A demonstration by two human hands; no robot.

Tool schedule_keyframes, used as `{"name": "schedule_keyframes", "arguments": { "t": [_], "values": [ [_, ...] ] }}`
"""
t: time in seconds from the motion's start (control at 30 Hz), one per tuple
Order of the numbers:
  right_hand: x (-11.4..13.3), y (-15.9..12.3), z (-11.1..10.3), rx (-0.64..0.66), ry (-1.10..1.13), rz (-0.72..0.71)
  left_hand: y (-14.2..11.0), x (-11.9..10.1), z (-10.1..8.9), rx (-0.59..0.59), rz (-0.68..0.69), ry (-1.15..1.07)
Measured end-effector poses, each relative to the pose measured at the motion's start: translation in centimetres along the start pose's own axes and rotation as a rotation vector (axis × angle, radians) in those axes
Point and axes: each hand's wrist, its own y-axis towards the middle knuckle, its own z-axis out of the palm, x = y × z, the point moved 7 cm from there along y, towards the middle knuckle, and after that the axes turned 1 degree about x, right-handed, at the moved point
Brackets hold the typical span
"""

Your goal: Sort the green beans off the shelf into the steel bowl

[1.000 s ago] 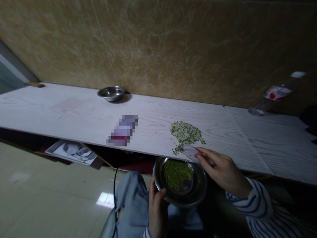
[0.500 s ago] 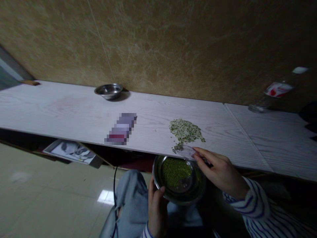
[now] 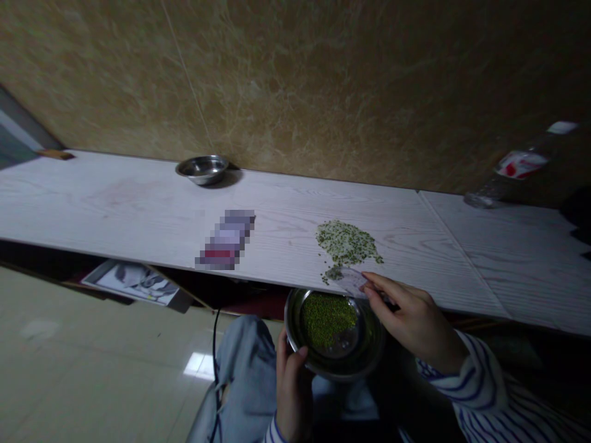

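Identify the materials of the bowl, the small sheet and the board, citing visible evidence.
The bowl looks like polished stainless steel: mirror-like reflections on its wall. The sheet seems thin clear plastic: glossy, translucent, though uncertain. The board looks like pale matte wood or woodgrain laminate: fine grain lines; the look cannot settle which.

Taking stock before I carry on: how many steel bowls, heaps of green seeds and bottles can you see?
Steel bowls: 2 (held bowl in the left hand; far bowl on the counter)
Green seed heaps: 2 (bowl heap; counter heap)
Plastic bottle: 1
Total: 5
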Motion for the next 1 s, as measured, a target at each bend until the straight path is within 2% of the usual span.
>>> {"name": "schedule_keyframes", "arguments": {
  "t": [0.43, 0.6, 1.0],
  "values": [
    [-0.4, 0.3, 0.9, 0.029, -0.034, 0.042, 0.1, 0.0, -0.1, 0.030, 0.014, -0.013],
    [-1.0, 0.4, 0.6, 0.006, -0.061, 0.057, 0.1, -0.2, -0.1, -0.010, 0.013, -0.012],
    [0.3, 0.8, 1.5, 0.043, -0.013, -0.003, 0.1, -1.5, 0.4, 0.019, 0.058, -0.037]
  ]
}}
